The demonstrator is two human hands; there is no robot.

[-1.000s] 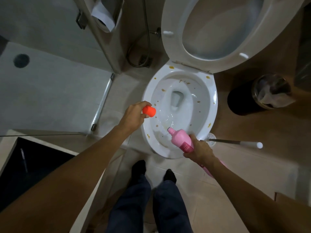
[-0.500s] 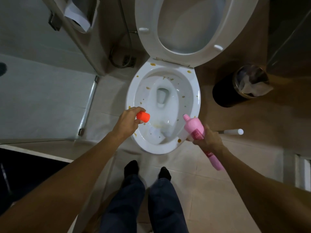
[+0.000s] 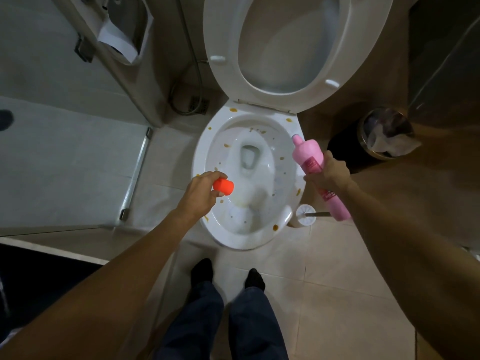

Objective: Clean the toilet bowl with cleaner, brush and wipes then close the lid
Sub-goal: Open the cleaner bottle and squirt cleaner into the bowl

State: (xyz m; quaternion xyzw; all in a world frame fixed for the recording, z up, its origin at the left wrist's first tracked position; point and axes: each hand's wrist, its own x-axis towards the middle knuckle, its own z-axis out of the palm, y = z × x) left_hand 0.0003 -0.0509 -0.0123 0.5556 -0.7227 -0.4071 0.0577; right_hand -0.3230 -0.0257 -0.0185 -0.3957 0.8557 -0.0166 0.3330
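Note:
The white toilet bowl (image 3: pixel 291 141) stands open, with brown spots on its rim and inner wall. Its seat and lid (image 3: pixel 363 55) are raised behind it. My left hand (image 3: pixel 200 189) holds an orange cap (image 3: pixel 223 186) over the bowl's left rim. My right hand (image 3: pixel 328 171) grips a pink cleaner bottle (image 3: pixel 310 154) at the bowl's right rim, with its uncapped nozzle pointing up and away from me. A toilet brush (image 3: pixel 318 213) sits in its white holder (image 3: pixel 302 220) on the floor, right of the bowl and partly hidden by the bottle.
A black bin (image 3: pixel 384 135) with a liner stands right of the toilet. A toilet-paper holder (image 3: pixel 122 29) hangs on the left partition. A hose and floor drain (image 3: pixel 198 105) lie behind the bowl. My feet (image 3: pixel 228 275) stand on the tiles before the bowl.
My right hand lifted the pink bottle out of the bowl and swung it to the right rim, its nozzle now pointing away. The left hand with the cap barely moved.

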